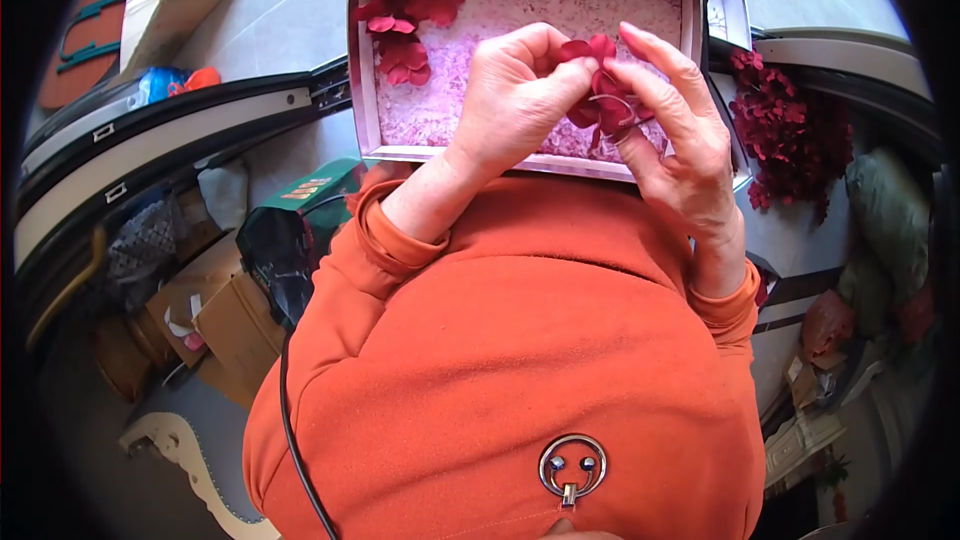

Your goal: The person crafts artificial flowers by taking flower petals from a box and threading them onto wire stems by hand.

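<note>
My left hand [520, 90] is closed in a pinch on the upper left part of a dark red artificial flower [600, 98]. My right hand [685, 125] grips the same flower from the other side, thumb and fingers curved round it and one finger raised. A thin pale strand loops over the petals near the right fingertips. Both hands are above a shallow white-rimmed tray [362, 90] with a pinkish mottled bottom. Loose red petal pieces [405, 25] lie in its upper left corner.
A heap of dark red flowers [785, 130] sits to the right of the tray. At left are a cardboard box [235, 325] and a dark green bag [300, 205]. A black cable [290, 410] runs down the orange top's left side. Door tracks [200, 125] cross the floor.
</note>
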Motion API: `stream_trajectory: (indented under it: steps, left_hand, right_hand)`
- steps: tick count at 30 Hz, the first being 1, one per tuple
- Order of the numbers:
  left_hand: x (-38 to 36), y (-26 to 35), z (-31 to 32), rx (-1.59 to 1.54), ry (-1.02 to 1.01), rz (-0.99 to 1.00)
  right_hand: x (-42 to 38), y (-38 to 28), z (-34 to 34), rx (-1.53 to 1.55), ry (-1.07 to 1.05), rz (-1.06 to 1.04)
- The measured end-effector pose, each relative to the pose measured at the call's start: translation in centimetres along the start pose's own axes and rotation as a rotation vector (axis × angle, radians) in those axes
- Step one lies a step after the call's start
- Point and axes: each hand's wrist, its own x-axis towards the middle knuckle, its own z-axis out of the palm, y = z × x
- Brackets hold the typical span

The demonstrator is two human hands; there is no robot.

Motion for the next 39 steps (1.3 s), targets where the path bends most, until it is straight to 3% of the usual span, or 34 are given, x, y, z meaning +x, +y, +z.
stream_trajectory:
  steps: [4,6,11,14,16,25,27,31,34,36,39]
  left_hand:
    - [0.1,-0.7,-0.7,0.103,-0.037,0.027]
    - [0.0,-1.1,-0.8,0.093,-0.05,0.034]
    - [-0.1,-1.1,-1.3,0.092,-0.081,-0.018]
    - [-0.2,-1.2,-1.4,0.055,-0.091,-0.045]
    - [-0.3,-1.1,-1.4,0.045,-0.095,-0.064]
    - [-0.4,-0.5,-1.9,0.157,-0.181,-0.145]
    - [-0.1,0.2,-2.4,0.16,-0.26,-0.098]
    - [0.8,1.7,-6.5,0.365,-0.046,0.185]
    - [0.2,2.3,-8.7,0.626,0.069,0.204]
    - [-0.7,2.0,-8.5,0.715,0.06,0.221]
    - [-1.1,0.9,-6.6,1.018,0.004,0.424]
  right_hand:
    - [-0.2,0.4,-0.1,0.211,-0.006,-0.018]
    - [-0.6,0.9,-0.2,0.479,-0.003,0.098]
    - [-0.7,1.1,-0.2,0.57,-0.002,0.048]
    - [-1.0,0.7,-0.2,0.643,0.001,0.19]
    - [-1.4,0.5,0.5,0.838,0.113,0.287]
    - [-1.3,0.0,0.4,0.819,0.091,0.404]
    - [-1.3,0.1,0.1,0.802,0.092,0.402]
    - [-1.5,-0.5,-0.7,0.808,0.067,0.5]
    - [-1.7,-0.7,-0.3,0.79,0.018,0.487]
    - [-1.8,-0.7,-0.1,0.757,-0.032,0.498]
    - [-1.4,-1.2,-0.2,0.688,-0.177,0.618]
